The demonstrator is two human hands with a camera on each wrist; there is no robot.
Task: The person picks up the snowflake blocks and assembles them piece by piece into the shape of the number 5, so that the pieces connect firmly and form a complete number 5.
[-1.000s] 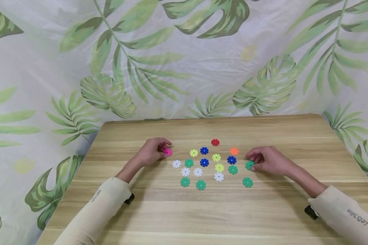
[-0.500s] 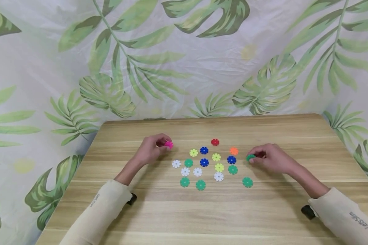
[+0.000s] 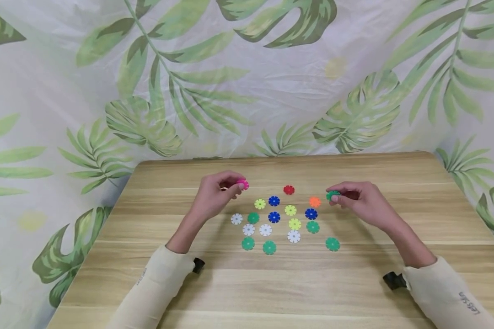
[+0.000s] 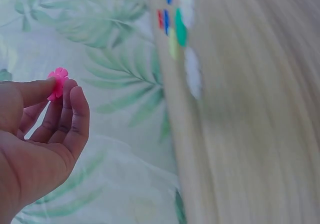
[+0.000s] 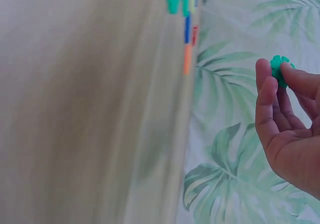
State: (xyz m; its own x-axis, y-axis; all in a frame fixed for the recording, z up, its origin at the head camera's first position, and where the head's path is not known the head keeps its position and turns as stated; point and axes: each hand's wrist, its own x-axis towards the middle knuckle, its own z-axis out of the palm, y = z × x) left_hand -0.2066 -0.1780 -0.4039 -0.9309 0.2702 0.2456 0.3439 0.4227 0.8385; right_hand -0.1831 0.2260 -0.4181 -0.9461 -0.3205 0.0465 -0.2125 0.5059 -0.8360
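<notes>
My left hand (image 3: 219,194) pinches a pink notched plastic disc (image 3: 243,183) between thumb and fingers, raised over the table. In the left wrist view the pink disc (image 4: 59,83) stands at the fingertips. Across from it, my right hand (image 3: 361,201) pinches a green notched disc (image 3: 333,196), also held up. The right wrist view has that green disc (image 5: 280,70) between thumb and index finger. Nearest the right hand on the table lies an orange disc (image 3: 314,202). A red disc (image 3: 289,189) lies farther back, between the two hands.
Several more flat discs lie spread mid-table: blue (image 3: 274,217), yellow (image 3: 294,224), white (image 3: 265,230) and green (image 3: 269,247). The wooden table (image 3: 296,292) ends at the back against a leaf-patterned cloth (image 3: 271,91).
Both hands have risen off the table with their discs. The left hand has moved right and away from me; the right hand has moved farther back and slightly left.
</notes>
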